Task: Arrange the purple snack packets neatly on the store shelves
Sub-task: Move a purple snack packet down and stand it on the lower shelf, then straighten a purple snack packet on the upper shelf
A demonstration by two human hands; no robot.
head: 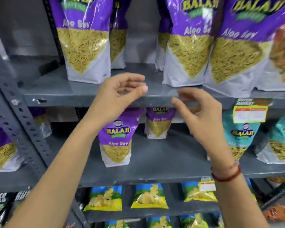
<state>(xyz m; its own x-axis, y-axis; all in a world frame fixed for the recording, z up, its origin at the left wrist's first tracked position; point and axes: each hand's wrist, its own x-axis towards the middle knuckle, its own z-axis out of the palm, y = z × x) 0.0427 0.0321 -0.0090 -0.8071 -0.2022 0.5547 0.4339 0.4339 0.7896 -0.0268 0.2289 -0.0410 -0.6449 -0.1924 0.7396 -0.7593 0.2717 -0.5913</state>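
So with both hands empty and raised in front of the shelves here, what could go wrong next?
1. The upper-shelf packets on the right lean into each other at the shelf's front edge; a nudge there could tip one off.
2. The left hand and right hand hover near that edge, so a hasty reach might knock the front packet.
3. The small middle-shelf packet stands alone and could topple.

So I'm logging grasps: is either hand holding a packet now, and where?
Neither. Left hand and right hand hover empty, fingers curled, before the shelf edge.
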